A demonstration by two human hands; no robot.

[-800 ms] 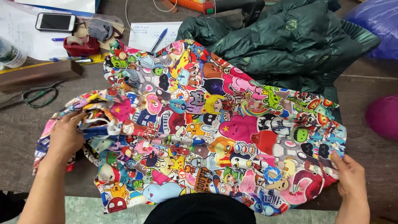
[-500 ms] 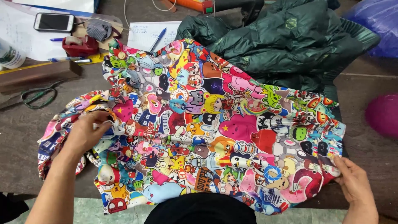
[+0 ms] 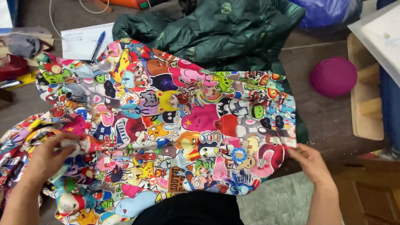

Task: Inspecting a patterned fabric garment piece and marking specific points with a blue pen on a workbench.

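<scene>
Cartoon-print garment spread flat on the surface.
Left hand grips bunched fabric at its left side; right hand pinches the right edge. Green jacket behind.

View: shifted rightward; a magenta ball and a wooden tray now show at right, while the phone and scissors have left the frame. Left hand: moved inward from the cartoon-print garment edge, fingers now bunching a fold. Right hand: moved up slightly, fingertips at the garment's right hem. Garment: left side more gathered.
</scene>
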